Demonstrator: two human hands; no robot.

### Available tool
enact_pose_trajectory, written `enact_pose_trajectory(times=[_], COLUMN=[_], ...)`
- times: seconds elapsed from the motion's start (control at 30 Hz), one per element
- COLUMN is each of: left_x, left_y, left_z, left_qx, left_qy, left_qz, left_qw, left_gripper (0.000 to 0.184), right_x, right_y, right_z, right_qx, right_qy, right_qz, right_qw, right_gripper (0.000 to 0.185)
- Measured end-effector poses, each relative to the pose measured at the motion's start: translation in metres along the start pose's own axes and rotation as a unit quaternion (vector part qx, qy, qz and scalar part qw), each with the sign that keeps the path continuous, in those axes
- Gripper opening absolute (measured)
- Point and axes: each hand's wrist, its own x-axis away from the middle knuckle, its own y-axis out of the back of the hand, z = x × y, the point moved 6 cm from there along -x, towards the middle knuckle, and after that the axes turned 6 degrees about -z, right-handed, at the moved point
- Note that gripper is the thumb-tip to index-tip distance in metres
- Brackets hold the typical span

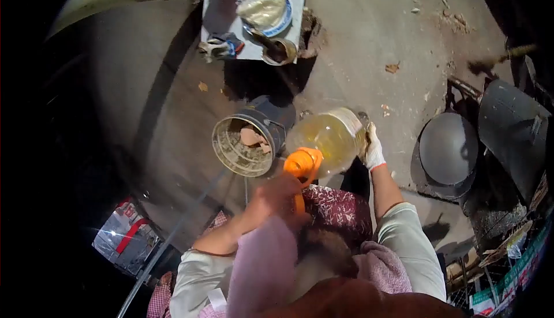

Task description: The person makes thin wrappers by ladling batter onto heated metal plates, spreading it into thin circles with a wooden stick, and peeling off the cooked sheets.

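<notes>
A large clear plastic jug with yellow liquid, probably oil, lies tilted in front of me, its orange neck end toward me. My left hand, bare, is wrapped round the orange handle just below the orange cap. Whether the cap is on cannot be made out. Around the jug's base is my right hand, in a white glove with an orange cuff; its fingers are partly hidden. Left of the jug, a metal bucket leans with its mouth toward me and holds pinkish chunks.
Above, a small table bears a blue-rimmed bowl with a plastic bag, a cup and a rag. A round dark pan lies at right. A silver box with red tape stands lower left.
</notes>
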Motion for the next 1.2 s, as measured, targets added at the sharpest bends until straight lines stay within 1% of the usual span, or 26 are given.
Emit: enact_pose_trajectory(times=[0.03, 0.07, 0.1, 0.13, 0.2, 0.23, 0.33, 0.37, 0.4, 0.47, 0.57, 0.63, 0.7, 0.8, 0.83, 0.9, 1.03, 1.13, 1.2], left_x=[0.002, 0.004, 0.005, 0.002, -0.012, -0.018, -0.037, -0.042, -0.048, -0.061, -0.083, -0.096, -0.107, -0.116, -0.119, -0.122, -0.125, -0.13, -0.134], left_y=[0.002, 0.003, 0.004, 0.005, 0.004, 0.004, 0.01, 0.008, 0.009, 0.01, 0.003, 0.004, 0.004, -0.002, 0.0, 0.0, 0.006, 0.01, 0.01], left_z=[-0.009, -0.014, -0.01, -0.009, -0.007, -0.008, 0.001, 0.013, 0.023, 0.045, 0.079, 0.091, 0.105, 0.132, 0.137, 0.143, 0.152, 0.153, 0.153], left_qx=[0.0, 0.003, 0.01, -0.002, -0.024, -0.055, -0.118, -0.122, -0.112, -0.098, -0.024, 0.002, 0.03, 0.099, 0.131, 0.135, 0.157, 0.176, 0.176], left_qy=[0.017, 0.035, 0.018, -0.004, -0.047, -0.121, -0.128, -0.117, -0.131, -0.124, -0.137, -0.135, -0.136, -0.098, -0.114, -0.112, -0.103, -0.102, -0.106], left_qz=[0.011, 0.023, 0.023, 0.009, -0.021, -0.071, -0.136, -0.148, -0.182, -0.209, -0.238, -0.249, -0.265, -0.252, -0.275, -0.276, -0.285, -0.289, -0.294], left_qw=[1.0, 0.999, 1.0, 1.0, 0.998, 0.989, 0.975, 0.974, 0.968, 0.965, 0.961, 0.959, 0.954, 0.958, 0.946, 0.945, 0.94, 0.935, 0.933], left_gripper=[0.043, 0.043, 0.04, 0.04, 0.039, 0.039, 0.034, 0.036, 0.038, 0.037, 0.036, 0.036, 0.036, 0.036, 0.036, 0.036, 0.036, 0.036, 0.036], right_x=[0.011, 0.027, 0.032, 0.035, 0.039, 0.043, 0.06, 0.063, 0.066, 0.071, 0.082, 0.095, 0.091, 0.093, 0.095, 0.1, 0.114, 0.124, 0.13], right_y=[-0.025, -0.042, -0.045, -0.043, -0.044, -0.049, -0.07, -0.072, -0.075, -0.081, -0.097, -0.118, -0.11, -0.106, -0.111, -0.118, -0.123, -0.134, -0.138], right_z=[0.0, -0.001, -0.003, -0.004, -0.006, -0.006, -0.009, -0.011, -0.011, -0.013, -0.01, -0.008, -0.001, 0.012, 0.016, 0.022, 0.036, 0.038, 0.039], right_qx=[-0.039, -0.014, -0.022, -0.028, -0.063, -0.073, -0.086, -0.078, -0.076, -0.072, -0.035, -0.016, -0.001, 0.028, 0.028, 0.022, 0.084, 0.106, 0.116], right_qy=[0.026, 0.045, 0.051, 0.057, 0.091, 0.102, 0.123, 0.128, 0.136, 0.153, 0.171, 0.192, 0.209, 0.225, 0.229, 0.241, 0.302, 0.296, 0.312], right_qz=[0.045, 0.054, 0.047, 0.038, 0.054, 0.059, 0.067, 0.044, 0.029, 0.001, -0.029, -0.052, -0.082, -0.104, -0.105, -0.099, -0.165, -0.174, -0.181], right_qw=[0.998, 0.997, 0.997, 0.997, 0.992, 0.99, 0.986, 0.988, 0.987, 0.986, 0.984, 0.98, 0.975, 0.968, 0.967, 0.965, 0.935, 0.933, 0.926], right_gripper=[0.065, 0.069, 0.07, 0.072, 0.069, 0.068, 0.068, 0.068, 0.069, 0.07, 0.069, 0.068, 0.068, 0.065, 0.064, 0.061, 0.062, 0.061, 0.059])
